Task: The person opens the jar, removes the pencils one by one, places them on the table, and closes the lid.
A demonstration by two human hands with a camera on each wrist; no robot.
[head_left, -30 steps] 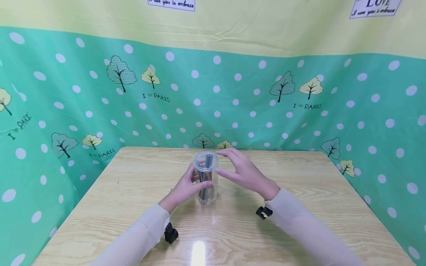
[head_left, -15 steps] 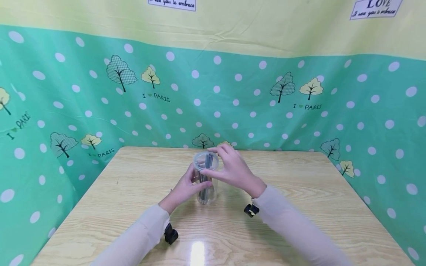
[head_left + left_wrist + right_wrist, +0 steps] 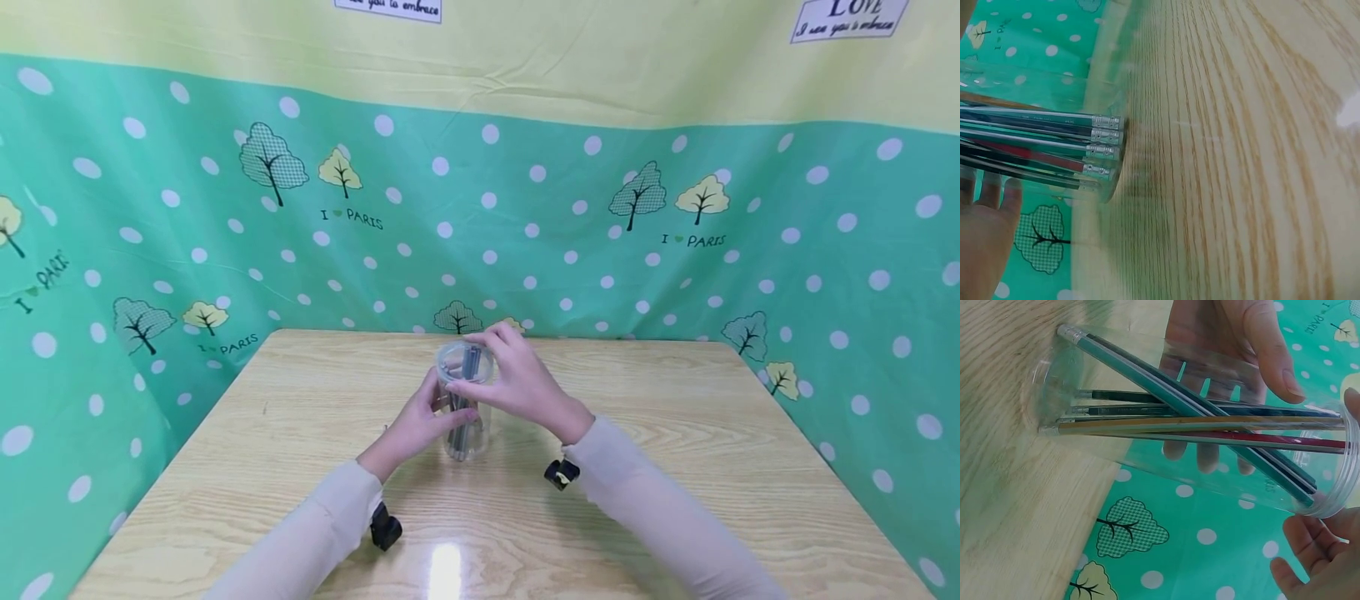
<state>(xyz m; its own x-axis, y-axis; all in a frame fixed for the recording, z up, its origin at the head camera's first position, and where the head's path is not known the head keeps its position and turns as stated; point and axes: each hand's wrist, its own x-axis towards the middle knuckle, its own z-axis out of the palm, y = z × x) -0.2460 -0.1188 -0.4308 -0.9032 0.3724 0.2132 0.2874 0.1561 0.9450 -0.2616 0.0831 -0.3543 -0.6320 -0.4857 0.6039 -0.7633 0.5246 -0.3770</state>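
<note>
A clear plastic jar stands upright on the wooden table, with several pencils inside. Their metal-capped ends sit at its bottom, and one pencil shows yellow, another red. My left hand grips the jar's body from the left, thumb in front and fingers behind, as the right wrist view shows through the plastic. My right hand holds the round clear lid at the top, thumb on the near side and fingers on the far side. Part of the lid is hidden behind that hand in the head view.
The wooden table extends around the jar. A green dotted curtain printed with trees hangs right behind the far edge and along both sides. Black wrist mounts sit under both sleeves.
My right hand has moved left from beside the jar and closed its thumb and fingers on the lid's rim. The left hand and the jar stay in place.
</note>
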